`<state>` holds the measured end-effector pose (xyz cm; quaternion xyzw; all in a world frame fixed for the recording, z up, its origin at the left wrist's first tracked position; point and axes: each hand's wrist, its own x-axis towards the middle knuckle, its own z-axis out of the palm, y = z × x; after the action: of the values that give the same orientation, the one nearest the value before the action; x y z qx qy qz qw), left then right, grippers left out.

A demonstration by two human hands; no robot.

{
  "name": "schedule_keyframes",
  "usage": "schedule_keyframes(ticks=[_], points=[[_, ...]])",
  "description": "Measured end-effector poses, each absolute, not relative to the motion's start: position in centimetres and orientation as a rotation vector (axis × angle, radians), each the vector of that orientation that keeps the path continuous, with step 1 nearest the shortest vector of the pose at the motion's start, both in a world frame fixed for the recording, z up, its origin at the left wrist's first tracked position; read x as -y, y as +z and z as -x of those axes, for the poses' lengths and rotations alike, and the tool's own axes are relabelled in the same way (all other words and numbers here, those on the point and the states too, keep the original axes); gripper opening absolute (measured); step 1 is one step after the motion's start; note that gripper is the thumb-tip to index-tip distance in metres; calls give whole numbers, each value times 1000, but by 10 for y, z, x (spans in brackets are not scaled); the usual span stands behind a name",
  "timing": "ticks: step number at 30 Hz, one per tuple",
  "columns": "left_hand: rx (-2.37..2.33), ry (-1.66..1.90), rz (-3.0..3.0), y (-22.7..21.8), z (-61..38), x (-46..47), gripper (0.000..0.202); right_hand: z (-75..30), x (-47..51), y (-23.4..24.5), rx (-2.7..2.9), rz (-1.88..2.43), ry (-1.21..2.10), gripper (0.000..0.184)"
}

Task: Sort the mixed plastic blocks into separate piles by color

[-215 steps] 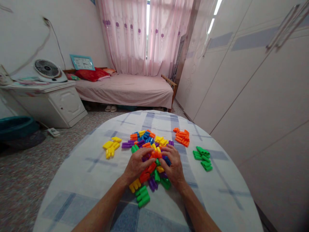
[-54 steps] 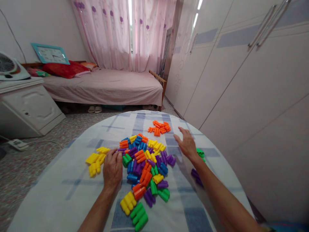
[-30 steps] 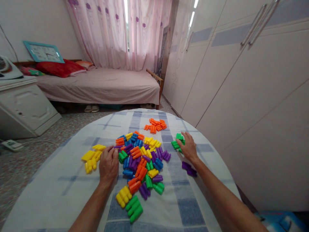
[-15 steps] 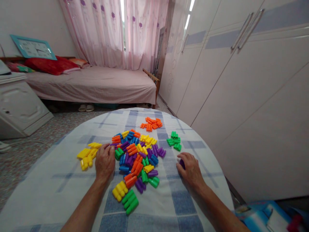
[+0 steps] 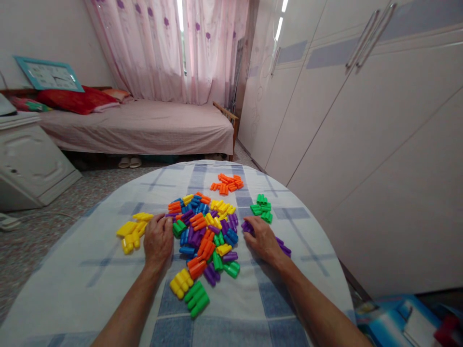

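Note:
On the round table's left half, my left hand (image 5: 158, 241) rests with curled fingers beside a mixed heap of plastic toy blocks (image 5: 198, 222) in orange, blue, purple, yellow and green. Whatever lies under those fingers is hidden; a purple piece shows close to the fingertips. Just right of the heap, my right hand (image 5: 262, 238) has its fingers and thumb around a purple toy block (image 5: 246, 227), partly covered by them. Another purple block (image 5: 285, 247) lies at the right wrist, partly hidden by it.
Yellow blocks (image 5: 132, 233) lie left of my left hand. Orange blocks (image 5: 227, 183) form a group at the far side, and green blocks (image 5: 262, 208) another at the right. The checked tablecloth (image 5: 231, 332) covers the table. A bed (image 5: 155, 120) and wardrobe (image 5: 361, 144) stand beyond.
My right hand has moved left to the heap's edge and closed round a purple block there. The purple block it held before now lies on the cloth at the right. My left hand stays put.

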<state>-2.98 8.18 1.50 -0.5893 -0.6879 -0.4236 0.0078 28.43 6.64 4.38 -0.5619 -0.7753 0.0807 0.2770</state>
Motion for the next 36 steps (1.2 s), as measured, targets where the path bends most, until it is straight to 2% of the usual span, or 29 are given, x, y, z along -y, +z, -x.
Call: schedule_keyframes(ticks=[8, 14, 19, 24, 26, 36], points=[[2146, -1331, 1843, 15, 30, -83, 53, -352, -42, 42, 1745, 1729, 91, 35], [2147, -1318, 1844, 15, 30, -82, 53, -348, -29, 29, 1779, 1849, 56, 36], [2152, -1320, 1843, 16, 29, -81, 52, -318, -47, 43, 2018, 1586, 46, 36], [2153, -1340, 1844, 16, 29, -81, 52, -276, -86, 43, 2352, 1279, 137, 53], [2152, -1348, 1847, 16, 30, -82, 51, -267, -97, 40, 2425, 1222, 140, 54], [2143, -1339, 1843, 15, 29, -82, 49, -276, -80, 49, 2361, 1444, 174, 24]])
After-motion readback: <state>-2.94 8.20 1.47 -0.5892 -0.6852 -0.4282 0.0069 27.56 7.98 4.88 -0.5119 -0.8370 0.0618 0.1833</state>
